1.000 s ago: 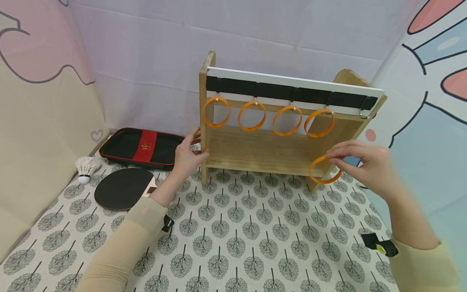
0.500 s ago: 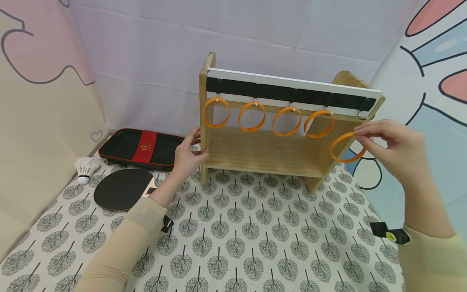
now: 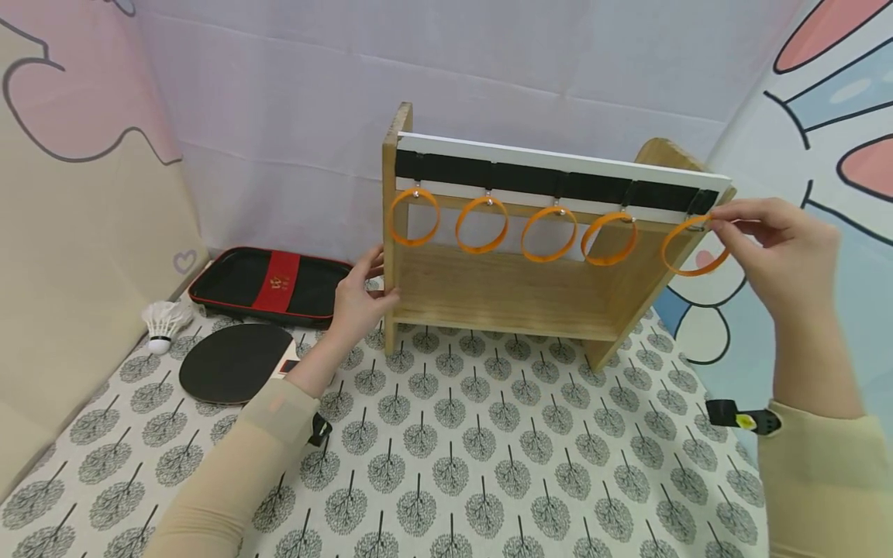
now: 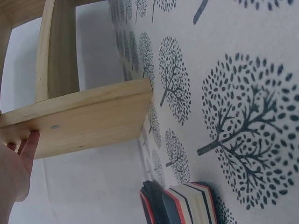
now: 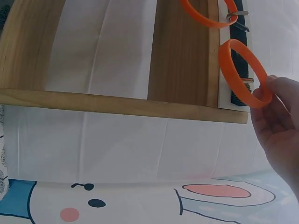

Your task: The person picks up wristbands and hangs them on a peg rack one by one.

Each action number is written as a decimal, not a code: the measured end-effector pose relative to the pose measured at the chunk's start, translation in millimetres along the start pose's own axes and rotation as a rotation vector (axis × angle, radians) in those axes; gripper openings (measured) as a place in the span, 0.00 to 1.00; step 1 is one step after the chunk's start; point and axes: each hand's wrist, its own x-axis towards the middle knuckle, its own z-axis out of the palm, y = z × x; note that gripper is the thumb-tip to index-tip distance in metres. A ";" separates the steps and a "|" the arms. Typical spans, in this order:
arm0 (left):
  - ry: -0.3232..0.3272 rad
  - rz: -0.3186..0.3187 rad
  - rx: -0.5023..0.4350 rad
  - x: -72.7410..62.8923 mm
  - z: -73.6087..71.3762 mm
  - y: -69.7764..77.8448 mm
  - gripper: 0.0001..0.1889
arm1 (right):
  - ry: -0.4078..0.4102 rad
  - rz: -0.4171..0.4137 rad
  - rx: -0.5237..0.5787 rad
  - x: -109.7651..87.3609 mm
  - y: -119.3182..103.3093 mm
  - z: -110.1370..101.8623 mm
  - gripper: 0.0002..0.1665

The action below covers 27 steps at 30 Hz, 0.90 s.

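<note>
An orange silicone wristband (image 3: 691,256) is pinched between the thumb and fingers of my right hand (image 3: 784,244). It overlaps the rightmost metal hook (image 5: 247,83) on the black strip along a white bar (image 3: 558,155). Several matching wristbands (image 3: 481,246) hang from the other hooks to its left. This bar crosses the top front of a wooden rack (image 3: 509,294). My left hand (image 3: 359,298) holds the rack's left side panel (image 4: 93,121), fingers against its outer face and thumb at the front edge.
Left of the rack lie a black case (image 3: 237,283) with a red band, a black table tennis paddle (image 3: 233,364) and a white shuttlecock (image 3: 163,322). A tree-print cloth (image 3: 481,449) covers the table. Printed curtains (image 3: 823,310) stand close on the right.
My right hand has moved up and to the right with the wristband, from below the bar to its right end. The left hand stays on the side panel.
</note>
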 end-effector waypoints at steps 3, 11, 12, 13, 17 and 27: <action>0.003 0.004 0.006 -0.2 0.1 -0.2 0.36 | 0.024 0.039 0.049 0.0 1.5 2.5 0.09; 0.007 0.005 0.011 -0.4 0.4 -1.6 0.37 | 0.028 0.181 -0.085 -5.3 17.5 6.0 0.10; 0.006 0.004 0.011 -0.5 0.3 -1.7 0.37 | 0.028 0.194 -0.097 -6.6 19.5 6.6 0.10; 0.006 0.003 0.010 -0.6 0.1 -1.5 0.37 | 0.026 0.200 -0.111 -7.8 21.5 7.1 0.10; 0.008 -0.002 0.017 -0.7 0.1 -1.7 0.37 | 0.015 0.220 -0.138 -12.6 26.8 8.8 0.10; 0.020 -0.012 0.009 7.7 6.7 -36.8 0.39 | 0.054 0.228 -0.058 -17.7 18.6 6.5 0.11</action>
